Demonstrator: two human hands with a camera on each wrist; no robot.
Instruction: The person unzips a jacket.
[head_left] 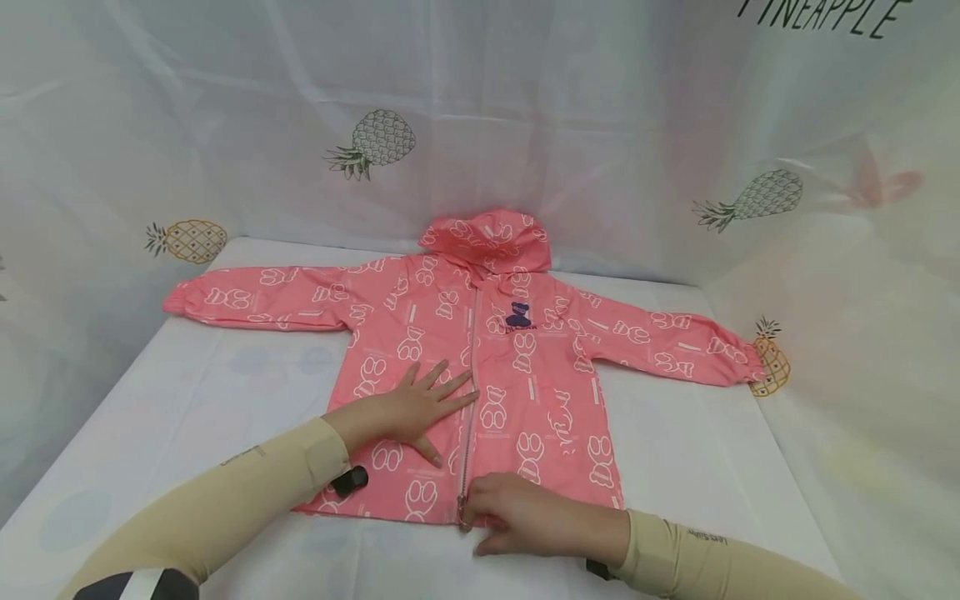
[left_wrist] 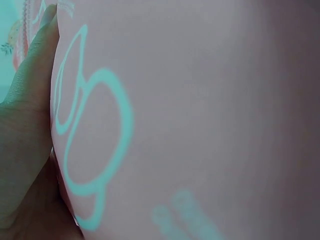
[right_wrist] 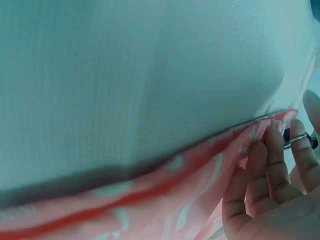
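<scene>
A pink hooded zip-up jacket (head_left: 555, 367) with white bear outlines lies front up, sleeves spread to both sides, in the head view. Its zipper (head_left: 473, 333) runs down the middle to a metal zipper pull (head_left: 461, 504) at the hem. My left hand (head_left: 420, 408) rests flat on the left front panel, fingers spread, fingertips reaching the zipper. At the bottom hem, my right hand (head_left: 517, 512) has its fingers curled at the zipper pull. In the right wrist view the metal pull (right_wrist: 298, 140) crosses the index finger, with the thumb (right_wrist: 312, 106) set apart from it.
The jacket lies on a white-covered table (head_left: 225, 400). Behind it hangs a whitish curtain (head_left: 600, 150) printed with pineapples, and the hood (head_left: 491, 237) lies close to it. The right cuff (head_left: 750, 367) reaches near the table's right edge.
</scene>
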